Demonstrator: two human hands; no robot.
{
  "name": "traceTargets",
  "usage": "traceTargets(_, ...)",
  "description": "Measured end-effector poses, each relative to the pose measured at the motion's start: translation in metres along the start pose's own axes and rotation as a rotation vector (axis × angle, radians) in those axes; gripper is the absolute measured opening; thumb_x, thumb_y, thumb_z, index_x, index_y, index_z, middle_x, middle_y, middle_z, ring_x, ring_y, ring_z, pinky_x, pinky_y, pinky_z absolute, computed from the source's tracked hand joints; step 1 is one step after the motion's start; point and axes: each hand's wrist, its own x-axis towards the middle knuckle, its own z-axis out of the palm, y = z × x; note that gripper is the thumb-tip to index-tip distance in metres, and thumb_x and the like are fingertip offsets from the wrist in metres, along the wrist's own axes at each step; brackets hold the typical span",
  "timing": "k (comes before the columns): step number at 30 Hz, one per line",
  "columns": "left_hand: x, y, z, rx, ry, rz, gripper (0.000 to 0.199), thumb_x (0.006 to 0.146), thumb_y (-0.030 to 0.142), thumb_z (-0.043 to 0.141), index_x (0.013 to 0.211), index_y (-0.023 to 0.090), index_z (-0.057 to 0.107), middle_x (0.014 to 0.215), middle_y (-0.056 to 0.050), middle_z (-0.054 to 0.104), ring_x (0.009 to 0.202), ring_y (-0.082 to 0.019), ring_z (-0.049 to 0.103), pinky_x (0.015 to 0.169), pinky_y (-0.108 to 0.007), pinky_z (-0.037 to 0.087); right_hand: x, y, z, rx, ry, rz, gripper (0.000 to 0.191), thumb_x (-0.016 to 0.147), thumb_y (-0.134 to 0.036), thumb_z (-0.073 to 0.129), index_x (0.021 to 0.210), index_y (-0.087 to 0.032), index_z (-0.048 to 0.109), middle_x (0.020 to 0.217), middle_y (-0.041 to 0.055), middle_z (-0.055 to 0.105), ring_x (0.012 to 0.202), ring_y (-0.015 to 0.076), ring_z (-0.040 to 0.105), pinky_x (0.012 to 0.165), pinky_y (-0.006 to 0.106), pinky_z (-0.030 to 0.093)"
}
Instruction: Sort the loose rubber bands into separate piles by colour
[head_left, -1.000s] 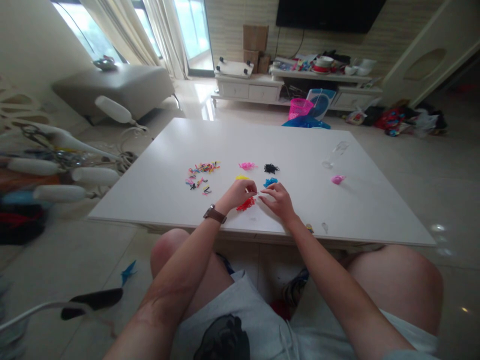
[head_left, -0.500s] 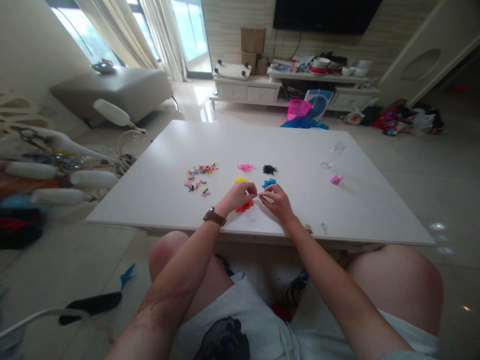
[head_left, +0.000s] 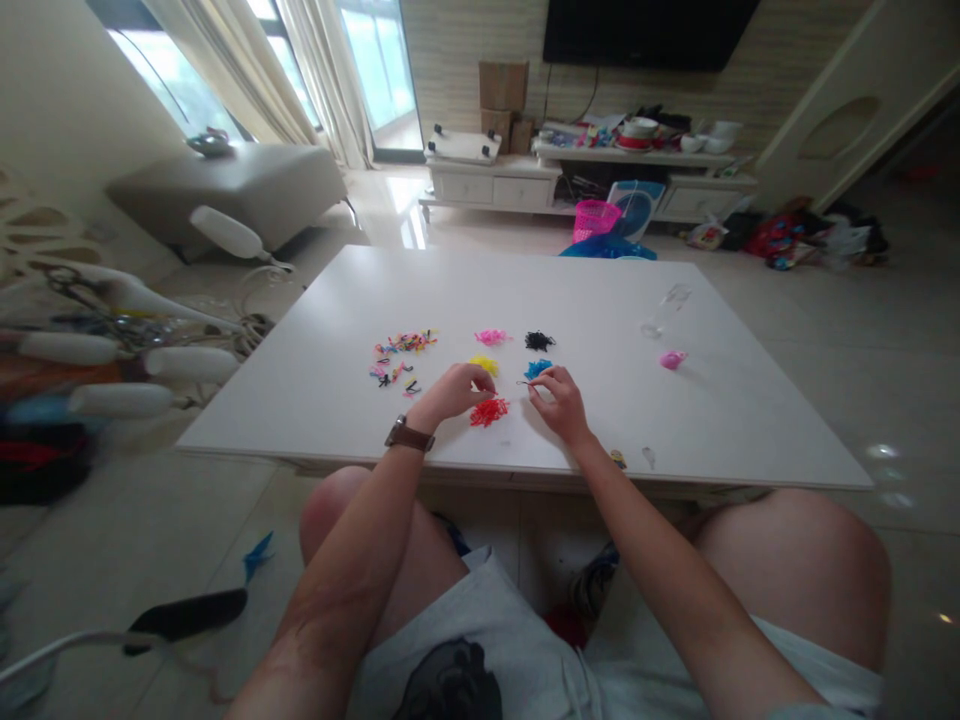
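Note:
My right hand (head_left: 559, 404) pinches a small dark rubber band (head_left: 522, 382), whose loop sticks out left of the fingertips. Just left of it, my left hand (head_left: 457, 391) is closed in a pinch above the red rubber bands (head_left: 489, 412); what its fingertips hold, if anything, is too small to make out. Yellow rubber bands (head_left: 486, 366) lie beyond the left fingers, and blue rubber bands (head_left: 537, 369) beside the right ones. Farther off are piles of pink rubber bands (head_left: 493, 338) and black rubber bands (head_left: 539, 341).
Mixed coloured bands (head_left: 409, 343) are scattered on the left of the white table (head_left: 360, 300). To the right lie a pink item (head_left: 672, 360) and a clear container (head_left: 667, 308). Two small pieces, one yellowish (head_left: 617, 458), lie near the front edge.
My hands have drawn apart after nearly touching. The left hand has moved left, uncovering the red and yellow piles, and the dark loop now shows at my right fingertips.

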Motion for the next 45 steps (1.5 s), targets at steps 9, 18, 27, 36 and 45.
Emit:
traceTargets(9,-0.002,0.005,0.001,0.017,-0.09,-0.051,0.012,0.078,0.018,0.066,0.078,0.016,0.078,0.081,-0.005,0.076,0.076,-0.016,0.066,0.071,-0.025,0.049,0.001,-0.002,0.0,0.002,0.009,0.002,0.008,0.09,-0.022,0.061,0.087,-0.023,0.067,0.092,0.0055,0.06,0.092,0.0229,0.06,0.083,0.038,0.052)
traceTargets(18,-0.001,-0.005,-0.007,0.027,0.047,-0.068,0.017,0.082,0.02,0.06,0.083,0.016,0.077,0.081,-0.006,0.076,0.072,-0.016,0.067,0.069,-0.025,0.05,0.01,0.021,0.001,-0.096,0.167,0.204,0.009,0.088,-0.024,0.059,0.082,-0.023,0.066,0.087,0.0049,0.061,0.088,0.0235,0.057,0.084,0.039,0.05)
traceTargets(27,-0.011,-0.036,-0.059,0.154,0.325,-0.418,0.017,0.081,0.024,0.061,0.081,0.016,0.076,0.08,-0.004,0.075,0.075,-0.017,0.065,0.073,-0.025,0.049,0.06,0.095,0.005,-0.225,0.213,0.436,0.012,0.08,-0.028,0.061,0.069,-0.023,0.063,0.08,0.0046,0.059,0.076,0.0212,0.05,0.075,0.035,0.046)
traceTargets(36,-0.034,-0.055,-0.071,0.194,0.261,-0.651,0.022,0.066,0.006,0.064,0.082,0.016,0.077,0.084,-0.006,0.076,0.083,-0.02,0.069,0.074,-0.024,0.05,0.058,0.1,0.016,-0.207,0.168,0.495,0.013,0.08,-0.033,0.062,0.075,-0.022,0.066,0.088,0.0062,0.058,0.081,0.0225,0.051,0.079,0.036,0.046)
traceTargets(45,-0.037,-0.072,-0.065,0.179,0.066,-0.776,0.022,0.057,0.009,0.072,0.077,0.018,0.07,0.075,-0.005,0.074,0.073,-0.02,0.067,0.063,-0.025,0.048,0.041,0.048,-0.002,-0.049,0.38,0.363,0.017,0.081,-0.018,0.052,0.091,-0.02,0.066,0.101,0.0063,0.057,0.081,0.0197,0.057,0.071,0.034,0.049)
